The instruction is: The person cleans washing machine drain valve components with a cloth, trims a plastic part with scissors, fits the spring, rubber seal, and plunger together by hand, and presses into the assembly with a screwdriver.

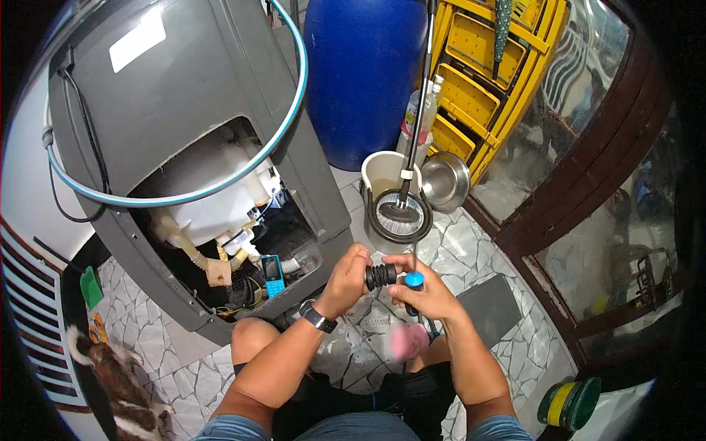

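Between my two hands, in front of my knees, is a black ribbed rubber bellows (380, 276). My left hand (346, 278) is closed around its left end. My right hand (432, 292) is closed on a screwdriver (414, 281) with a blue and black handle, its fingertips at the right end of the bellows. The screwdriver's thin shaft points away from me. Ahead on the left stands a grey washing machine housing (213, 88) with an opening that shows a white tub, beige hoses and wires. A blue keypad phone (273, 276) rests at the opening's lower edge.
A grey-striped hose (243, 173) loops over the housing. Behind stand a blue barrel (364, 81), a bucket (382, 165) with a brush (401, 213), a metal bowl (446, 182) and yellow folding chairs (471, 88). A blurred pink object (407, 341) is near my right knee. A dog (121, 382) is at lower left.
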Action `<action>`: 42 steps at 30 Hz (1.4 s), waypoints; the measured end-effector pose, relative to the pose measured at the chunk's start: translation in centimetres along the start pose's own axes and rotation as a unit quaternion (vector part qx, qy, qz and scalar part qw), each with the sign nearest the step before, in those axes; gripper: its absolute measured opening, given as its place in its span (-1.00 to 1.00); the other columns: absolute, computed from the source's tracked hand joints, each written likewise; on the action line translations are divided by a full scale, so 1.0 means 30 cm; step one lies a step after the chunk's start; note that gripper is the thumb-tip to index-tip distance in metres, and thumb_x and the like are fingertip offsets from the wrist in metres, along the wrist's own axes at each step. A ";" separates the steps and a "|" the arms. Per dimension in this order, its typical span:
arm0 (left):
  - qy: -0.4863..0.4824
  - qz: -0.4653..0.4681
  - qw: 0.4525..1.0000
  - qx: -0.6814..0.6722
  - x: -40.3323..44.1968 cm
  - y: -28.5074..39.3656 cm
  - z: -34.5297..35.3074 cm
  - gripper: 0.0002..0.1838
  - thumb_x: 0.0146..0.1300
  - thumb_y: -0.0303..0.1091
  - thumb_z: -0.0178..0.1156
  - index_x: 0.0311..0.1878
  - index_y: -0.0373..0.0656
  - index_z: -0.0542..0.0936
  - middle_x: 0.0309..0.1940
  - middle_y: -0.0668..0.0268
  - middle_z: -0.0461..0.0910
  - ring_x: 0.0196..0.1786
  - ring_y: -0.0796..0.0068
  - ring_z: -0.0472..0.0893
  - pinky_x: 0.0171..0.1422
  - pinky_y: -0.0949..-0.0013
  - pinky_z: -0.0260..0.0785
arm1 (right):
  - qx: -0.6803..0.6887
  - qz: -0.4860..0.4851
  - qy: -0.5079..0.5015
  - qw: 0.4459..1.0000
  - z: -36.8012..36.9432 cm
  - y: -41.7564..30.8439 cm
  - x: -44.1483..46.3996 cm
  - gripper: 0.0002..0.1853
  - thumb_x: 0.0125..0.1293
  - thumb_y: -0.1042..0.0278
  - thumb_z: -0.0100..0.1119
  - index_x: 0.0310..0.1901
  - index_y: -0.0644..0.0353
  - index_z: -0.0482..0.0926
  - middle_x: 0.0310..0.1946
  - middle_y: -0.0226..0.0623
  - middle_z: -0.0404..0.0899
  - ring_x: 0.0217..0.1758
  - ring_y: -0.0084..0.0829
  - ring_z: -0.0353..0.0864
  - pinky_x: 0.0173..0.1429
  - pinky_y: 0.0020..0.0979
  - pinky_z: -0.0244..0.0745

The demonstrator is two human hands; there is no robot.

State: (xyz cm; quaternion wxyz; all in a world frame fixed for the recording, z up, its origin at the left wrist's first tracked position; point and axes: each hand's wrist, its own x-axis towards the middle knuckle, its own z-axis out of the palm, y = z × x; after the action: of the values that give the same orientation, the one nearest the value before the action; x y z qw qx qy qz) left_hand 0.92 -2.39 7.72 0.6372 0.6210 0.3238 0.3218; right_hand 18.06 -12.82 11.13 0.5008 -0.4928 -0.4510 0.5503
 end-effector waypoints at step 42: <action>-0.101 -0.104 0.975 -0.169 -0.016 0.032 0.020 -0.69 0.59 -0.06 -0.07 -0.20 -0.06 0.46 -0.51 0.48 0.41 -0.58 0.69 0.32 -0.55 0.51 0.05 | -0.105 -0.023 -0.018 0.994 -0.073 -0.018 -0.007 -0.57 0.36 0.40 0.44 0.19 0.28 0.55 -0.29 -0.40 0.61 -0.40 -0.57 0.65 -0.30 -0.49 0.57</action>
State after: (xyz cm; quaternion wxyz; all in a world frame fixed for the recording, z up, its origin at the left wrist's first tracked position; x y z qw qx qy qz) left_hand 1.11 -3.11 8.71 0.7925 0.4964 0.2614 0.2394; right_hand 20.30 -12.96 11.44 0.4508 -0.5224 -0.5259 0.4974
